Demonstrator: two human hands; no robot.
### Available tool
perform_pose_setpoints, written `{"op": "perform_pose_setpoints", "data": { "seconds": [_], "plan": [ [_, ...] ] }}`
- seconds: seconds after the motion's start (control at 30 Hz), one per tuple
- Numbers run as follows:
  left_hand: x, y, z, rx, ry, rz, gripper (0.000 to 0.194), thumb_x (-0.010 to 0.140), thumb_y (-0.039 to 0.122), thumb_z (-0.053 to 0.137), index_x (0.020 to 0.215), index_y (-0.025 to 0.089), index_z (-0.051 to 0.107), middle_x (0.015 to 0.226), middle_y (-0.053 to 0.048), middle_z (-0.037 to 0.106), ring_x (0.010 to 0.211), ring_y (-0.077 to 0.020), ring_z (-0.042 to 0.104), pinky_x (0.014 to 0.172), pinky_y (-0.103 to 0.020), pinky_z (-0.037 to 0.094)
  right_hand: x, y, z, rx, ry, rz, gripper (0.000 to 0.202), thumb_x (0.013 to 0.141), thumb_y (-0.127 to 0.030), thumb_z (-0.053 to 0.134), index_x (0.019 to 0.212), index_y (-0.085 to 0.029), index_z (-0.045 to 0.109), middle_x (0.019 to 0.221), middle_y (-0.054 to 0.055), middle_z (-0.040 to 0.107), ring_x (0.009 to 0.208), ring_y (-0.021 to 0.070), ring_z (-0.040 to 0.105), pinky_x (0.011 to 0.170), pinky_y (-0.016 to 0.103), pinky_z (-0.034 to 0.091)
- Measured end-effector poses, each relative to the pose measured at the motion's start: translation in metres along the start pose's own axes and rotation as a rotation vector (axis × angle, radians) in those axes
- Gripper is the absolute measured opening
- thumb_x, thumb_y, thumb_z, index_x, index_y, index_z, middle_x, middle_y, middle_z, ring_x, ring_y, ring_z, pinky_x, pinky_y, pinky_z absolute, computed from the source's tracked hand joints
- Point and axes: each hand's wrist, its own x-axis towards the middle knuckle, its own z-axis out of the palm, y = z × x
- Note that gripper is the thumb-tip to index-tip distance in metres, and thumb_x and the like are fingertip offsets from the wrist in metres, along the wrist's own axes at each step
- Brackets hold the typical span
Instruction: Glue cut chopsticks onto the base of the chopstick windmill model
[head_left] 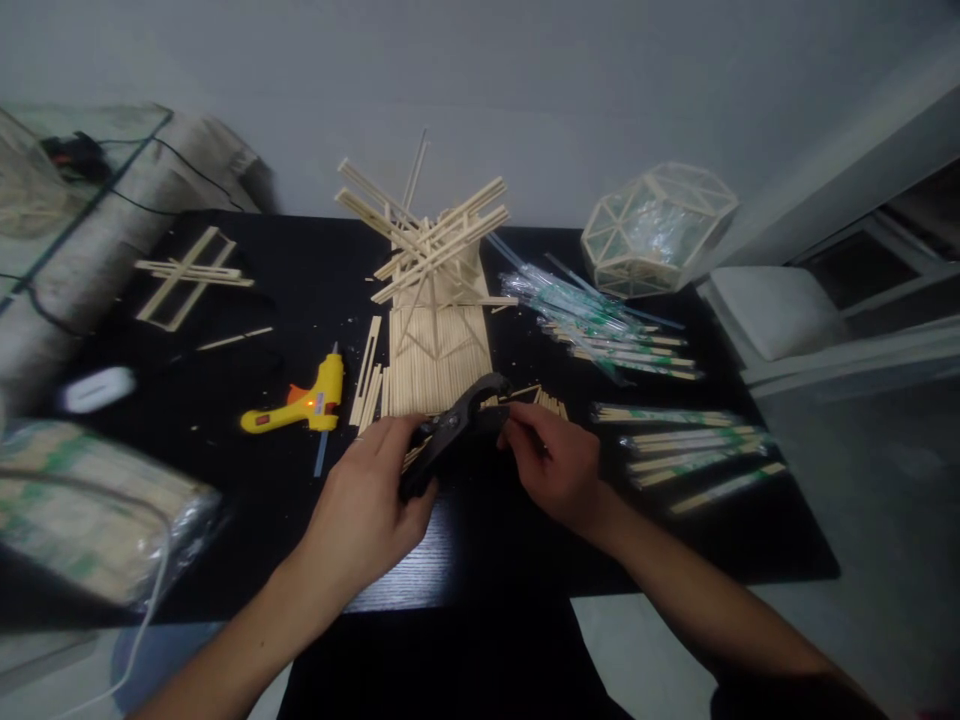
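My left hand is wrapped round the handles of black cutters with a curved, hooked jaw, held above the table's front part. At the jaw end, the fingers of my right hand are closed in a pinch. Whatever sits between them is too dark and small to make out. Just beyond the cutters stands a windmill model built of wooden sticks, with crossed sails at its top. Loose short sticks lie along the model's left side, and more cut pieces lie near my right fingers.
A yellow glue gun with a lit orange light lies left of the model. Farther left are a crossed stick frame and a large chopstick pack. Wrapped chopsticks and a faceted stick ball occupy the right side.
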Motion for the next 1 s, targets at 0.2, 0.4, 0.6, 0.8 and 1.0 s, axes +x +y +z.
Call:
{"op": "perform_pose_setpoints", "data": {
  "seconds": [0.2,0.4,0.6,0.8,1.0],
  "plan": [
    [-0.0008,0.0011,0.0016,-0.020,-0.007,-0.009,0.038,0.087,0.019,0.056,0.125,0.021,0.058,0.109,-0.009,0.072,0.093,-0.0257,0.073,0.077,-0.039,0.059,0.0001,0.0014,0.0000,0.008,-0.008,0.030,0.018,0.106,-0.023,0.056,0.107,-0.021,0.074,0.077,0.002,0.077,0.064,0.0157,0.073,0.069,0.027,0.061],
    [-0.0017,0.0046,0.0001,-0.011,-0.044,-0.029,0.022,0.090,0.022,0.054,0.111,0.021,0.060,0.090,-0.005,0.070,0.076,-0.0228,0.071,0.065,-0.035,0.054,0.0003,0.0027,0.0014,-0.016,0.014,-0.002,0.019,0.107,-0.024,0.055,0.105,-0.021,0.074,0.076,0.002,0.077,0.064,0.0155,0.072,0.066,0.026,0.060],
    [-0.0004,0.0079,0.0018,-0.012,-0.074,-0.065,0.010,0.089,0.021,0.053,0.099,0.023,0.055,0.084,-0.003,0.068,0.067,-0.0199,0.067,0.059,-0.031,0.049,0.0010,0.0025,0.0008,0.022,0.001,0.010,0.018,0.106,-0.020,0.056,0.106,-0.020,0.074,0.076,0.002,0.076,0.062,0.0139,0.071,0.066,0.025,0.059],
    [0.0010,0.0084,0.0030,0.008,-0.083,-0.068,0.005,0.092,0.021,0.050,0.095,0.024,0.051,0.077,-0.002,0.064,0.062,-0.0186,0.064,0.056,-0.030,0.045,0.0002,0.0023,0.0012,0.040,-0.004,0.046,0.019,0.106,-0.021,0.055,0.105,-0.019,0.074,0.076,0.002,0.076,0.060,0.0136,0.069,0.063,0.026,0.058],
    [0.0001,0.0092,0.0039,0.052,-0.089,-0.081,0.005,0.092,0.021,0.050,0.096,0.023,0.051,0.080,-0.002,0.065,0.064,-0.0192,0.066,0.056,-0.030,0.044,0.0018,-0.0001,0.0008,0.064,0.006,0.067,0.017,0.105,-0.019,0.057,0.101,-0.018,0.073,0.074,0.001,0.074,0.058,0.0124,0.067,0.062,0.024,0.056]
  ]
}}
